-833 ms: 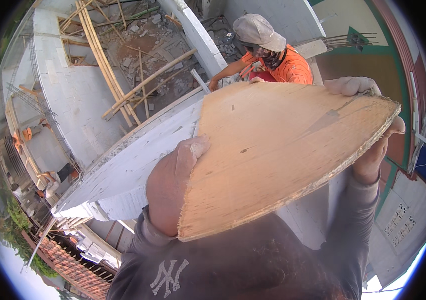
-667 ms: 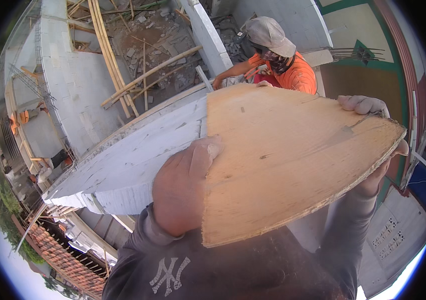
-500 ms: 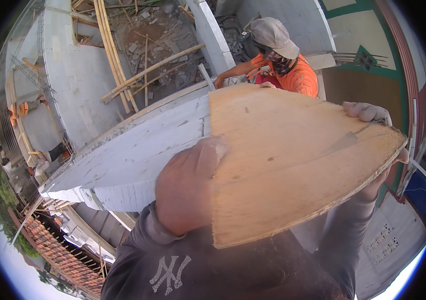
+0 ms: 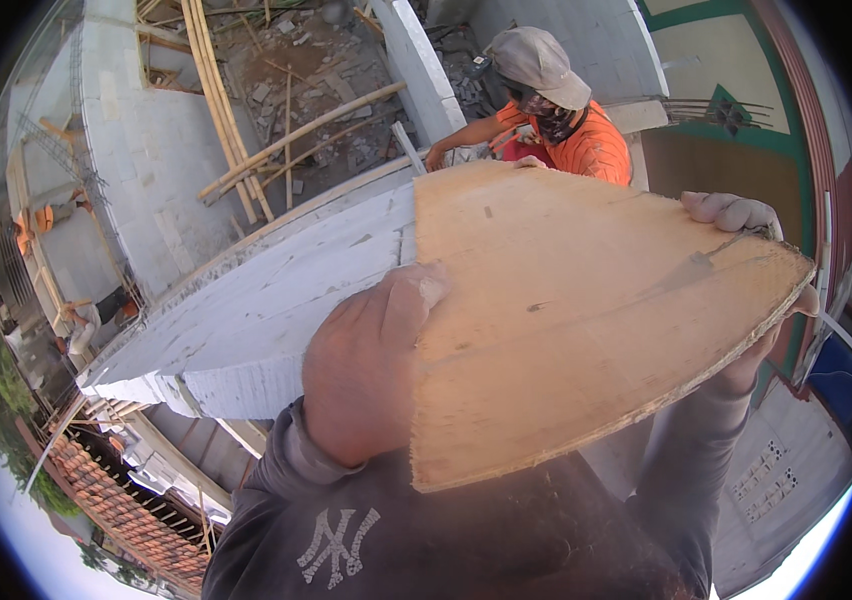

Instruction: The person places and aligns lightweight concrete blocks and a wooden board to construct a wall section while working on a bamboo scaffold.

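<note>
A pale plywood board [image 4: 586,310] with rough edges is held up in front of my chest, tilted. My left hand [image 4: 366,360] grips its left edge, thumb on the upper face; the other fingers are hidden. My right hand [image 4: 731,212] grips the right edge, its fingers curled over the top, and part of it is behind the board. Beneath the board's left side runs the top of a white block wall [image 4: 266,290]. Across it, a person in an orange shirt and grey cap [image 4: 596,145] stands by the board's far edge.
Bamboo poles [image 4: 221,110] lean beyond the wall above a rubble-strewn floor [image 4: 316,75]. Another block wall [image 4: 136,150] stands on the left. A tiled roof [image 4: 126,510] is at the lower left, and a green-trimmed wall [image 4: 726,80] at the right. More people work at the far left.
The board and my left hand have shifted slightly to the left. Both hands keep their hold on the board.
</note>
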A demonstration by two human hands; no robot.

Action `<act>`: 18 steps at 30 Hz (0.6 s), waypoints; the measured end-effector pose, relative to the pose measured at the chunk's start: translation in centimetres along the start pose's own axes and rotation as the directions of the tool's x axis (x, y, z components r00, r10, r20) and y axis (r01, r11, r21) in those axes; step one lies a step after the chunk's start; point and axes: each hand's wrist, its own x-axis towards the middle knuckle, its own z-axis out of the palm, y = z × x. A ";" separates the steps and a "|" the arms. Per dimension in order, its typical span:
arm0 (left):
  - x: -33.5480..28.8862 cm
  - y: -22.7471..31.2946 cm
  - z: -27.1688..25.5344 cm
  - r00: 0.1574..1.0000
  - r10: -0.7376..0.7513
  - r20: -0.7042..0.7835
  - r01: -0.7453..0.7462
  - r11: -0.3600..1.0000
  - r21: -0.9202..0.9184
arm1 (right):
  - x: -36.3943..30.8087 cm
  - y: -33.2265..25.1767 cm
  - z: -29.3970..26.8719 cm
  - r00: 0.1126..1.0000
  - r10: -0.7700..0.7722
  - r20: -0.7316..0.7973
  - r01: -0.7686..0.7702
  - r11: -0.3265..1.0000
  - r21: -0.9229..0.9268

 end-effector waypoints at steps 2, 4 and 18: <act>0.0 0.2 0.0 1.000 -0.007 -0.006 0.007 1.000 -0.001 | -0.1 0.0 0.1 1.000 0.020 -0.016 -0.020 1.000 0.000; 0.1 0.4 0.0 1.000 -0.007 -0.007 0.007 1.000 -0.002 | -0.1 0.2 0.0 1.000 0.010 -0.016 -0.010 0.999 0.037; -0.1 -0.2 -0.2 0.997 0.008 0.072 -0.009 1.000 0.019 | -0.1 -0.6 -1.1 0.994 0.012 0.113 -0.002 0.997 -0.082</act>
